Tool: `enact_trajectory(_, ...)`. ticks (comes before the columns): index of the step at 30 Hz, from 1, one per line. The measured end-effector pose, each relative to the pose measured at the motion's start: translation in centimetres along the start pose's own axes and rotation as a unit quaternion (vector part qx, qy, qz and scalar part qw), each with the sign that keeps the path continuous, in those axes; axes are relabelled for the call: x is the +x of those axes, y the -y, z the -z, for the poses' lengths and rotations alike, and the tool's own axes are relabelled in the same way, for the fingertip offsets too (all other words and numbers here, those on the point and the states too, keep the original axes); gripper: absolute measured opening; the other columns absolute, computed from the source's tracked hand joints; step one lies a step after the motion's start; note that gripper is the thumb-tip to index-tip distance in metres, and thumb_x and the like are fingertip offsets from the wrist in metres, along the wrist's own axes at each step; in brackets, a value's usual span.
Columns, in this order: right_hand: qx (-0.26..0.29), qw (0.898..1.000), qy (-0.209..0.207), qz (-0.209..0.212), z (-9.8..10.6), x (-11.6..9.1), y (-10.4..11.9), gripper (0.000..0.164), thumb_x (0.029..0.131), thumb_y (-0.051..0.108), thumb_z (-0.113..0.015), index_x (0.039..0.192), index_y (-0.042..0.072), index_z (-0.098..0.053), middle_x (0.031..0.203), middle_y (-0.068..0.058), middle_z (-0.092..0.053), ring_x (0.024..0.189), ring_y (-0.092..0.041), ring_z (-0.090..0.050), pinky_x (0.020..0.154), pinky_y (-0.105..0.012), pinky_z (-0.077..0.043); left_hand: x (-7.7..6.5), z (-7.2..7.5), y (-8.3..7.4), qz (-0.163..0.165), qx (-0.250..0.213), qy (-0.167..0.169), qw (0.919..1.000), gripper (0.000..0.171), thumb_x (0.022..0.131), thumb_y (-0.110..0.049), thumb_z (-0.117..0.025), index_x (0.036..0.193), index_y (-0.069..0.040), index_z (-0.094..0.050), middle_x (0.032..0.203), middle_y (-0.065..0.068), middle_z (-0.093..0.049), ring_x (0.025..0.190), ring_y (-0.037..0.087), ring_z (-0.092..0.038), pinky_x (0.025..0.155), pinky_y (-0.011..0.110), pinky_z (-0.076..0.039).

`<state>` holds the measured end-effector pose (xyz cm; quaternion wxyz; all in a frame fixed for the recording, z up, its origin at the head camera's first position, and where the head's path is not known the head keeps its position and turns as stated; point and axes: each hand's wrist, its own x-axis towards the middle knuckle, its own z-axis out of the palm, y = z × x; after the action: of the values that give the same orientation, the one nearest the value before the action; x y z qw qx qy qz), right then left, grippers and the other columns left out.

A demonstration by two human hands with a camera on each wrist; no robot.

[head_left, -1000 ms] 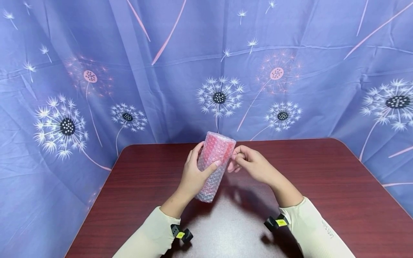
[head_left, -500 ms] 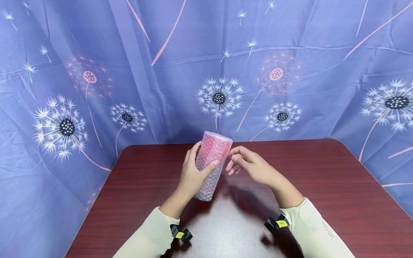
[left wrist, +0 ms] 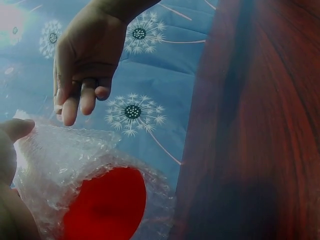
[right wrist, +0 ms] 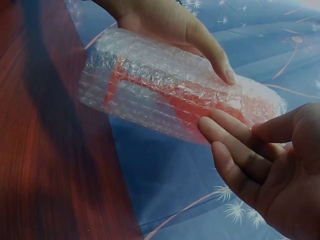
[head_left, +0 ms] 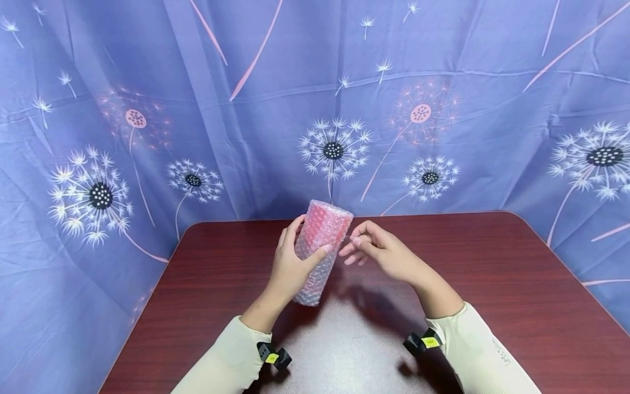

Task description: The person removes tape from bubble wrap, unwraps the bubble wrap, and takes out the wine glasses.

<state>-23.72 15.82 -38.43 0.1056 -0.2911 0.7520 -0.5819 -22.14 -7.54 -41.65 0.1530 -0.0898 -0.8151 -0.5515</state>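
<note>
A red-and-white object wrapped in clear bubble wrap [head_left: 321, 229] is held tilted above the table by my left hand [head_left: 289, 268], thumb across its front. Through the end of the bubble wrap in the left wrist view, a round red end [left wrist: 110, 202] shows. My right hand [head_left: 379, 249] is at the package's right side, thumb and forefinger together on a thin clear strip [head_left: 346, 238] that runs to the wrap and looks like tape. In the right wrist view its other fingers lie close along the bubble wrap [right wrist: 145, 95]; whether they touch it, I cannot tell.
Below the hands lies a dark red wood-grain table [head_left: 211, 284] with rounded far corners. Behind it hangs a blue cloth [head_left: 266, 137] with a dandelion print. Black cameras [head_left: 276, 357] are strapped at both wrists.
The wrapped package and my left hand have shifted slightly left. My right hand has stayed nearly in place, so the gap to the package has widened a little and the clear strip shows.
</note>
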Motion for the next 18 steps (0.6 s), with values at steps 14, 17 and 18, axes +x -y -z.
enact_trajectory(14,-0.004,0.999,-0.036,-0.009,0.01,-0.05,0.22,0.012,0.104,0.008,-0.050,0.108,-0.002,-0.054,0.071,-0.014,-0.063,0.061,-0.023,-0.068,0.059,-0.039,-0.059,-0.03,-0.10,0.07,-0.002,-0.006,0.000,1.0000,0.083,0.081,-0.044,-0.083,0.151,-0.030,-0.042,0.136,0.000,-0.052,0.117,0.020,-0.056,0.097,0.046,-0.051)
enact_trajectory(17,-0.011,1.000,-0.027,-0.001,0.03,0.01,0.10,0.009,0.102,0.006,-0.052,0.106,-0.003,-0.053,0.072,-0.013,-0.063,0.063,-0.023,-0.069,0.060,-0.036,-0.059,-0.07,-0.20,0.09,-0.004,-0.008,0.004,1.0000,0.083,0.081,-0.043,-0.083,0.151,-0.029,-0.042,0.136,0.000,-0.052,0.118,0.021,-0.055,0.098,0.046,-0.050)
enact_trajectory(18,-0.014,1.000,-0.024,-0.001,0.02,0.03,0.06,0.009,0.102,0.006,-0.053,0.105,-0.003,-0.052,0.071,-0.013,-0.063,0.063,-0.024,-0.069,0.060,-0.036,-0.058,-0.08,-0.23,0.10,-0.005,-0.008,0.006,0.9999,0.083,0.081,-0.042,-0.083,0.151,-0.028,-0.042,0.137,0.000,-0.051,0.119,0.021,-0.055,0.099,0.046,-0.050)
